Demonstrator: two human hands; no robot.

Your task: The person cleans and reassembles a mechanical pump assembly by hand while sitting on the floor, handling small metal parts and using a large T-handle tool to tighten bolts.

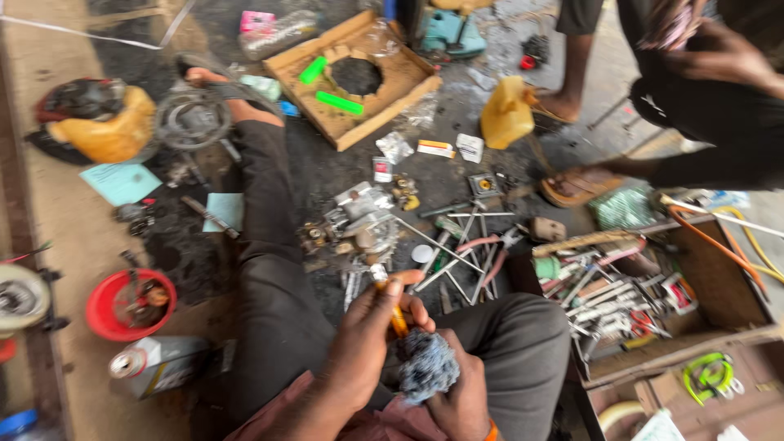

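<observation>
Grey rag point(426, 366) sat bunched in the right hand point(459, 396), fingers wrapped round it. The left hand point(366, 347) gripped an orange-handled tool point(395, 313), its long axis pointing far, just left of the rag and touching it.

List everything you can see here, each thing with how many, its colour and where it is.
Screwdriver: one, orange handle, in the left hand.
Rag: one, grey-blue, in the right hand.
Engine part: one, grey metal, on the ground ahead.
Loose tools: several, metal, beside the engine part.
Toolbox: one, wooden, full, at right.
Jug: one, yellow, upper middle.
Wooden tray: one, brown, top centre.
Bowl: one, red, at left.
Can: one, silver, lower left.
Another person's foot: one, sandalled, upper right.
Left hand: gripping.
Right hand: gripping.
</observation>
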